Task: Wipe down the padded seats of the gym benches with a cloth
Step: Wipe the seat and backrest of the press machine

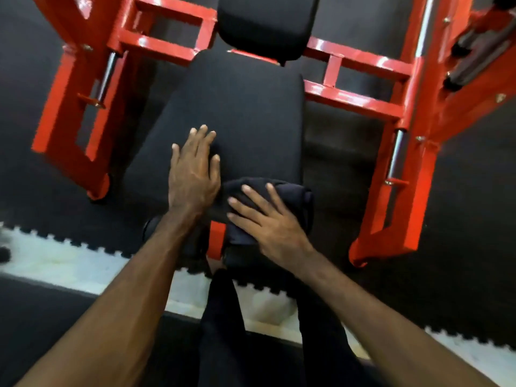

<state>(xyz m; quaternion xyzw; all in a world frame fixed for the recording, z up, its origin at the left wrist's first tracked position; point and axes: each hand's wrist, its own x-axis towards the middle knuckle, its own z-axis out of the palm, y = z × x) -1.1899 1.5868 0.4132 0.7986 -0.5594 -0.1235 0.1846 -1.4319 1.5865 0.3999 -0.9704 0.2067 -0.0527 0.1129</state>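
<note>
- Padded seat [231, 113]: plain black, no pattern.
- Head pad [265, 23] beyond the seat: black.
- Cloth [290, 191] on the seat's near edge: dark, near-black.
- Frame [360, 99] flanking the seat: glossy red; rods [398, 155] chrome.
- Floor mats [460, 219] around the seat: black, jigsaw-toothed edges against a pale strip [69, 263].

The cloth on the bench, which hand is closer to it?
Right. The right hand lies flat on the cloth; the left hand rests beside it on the bench pad.
</note>
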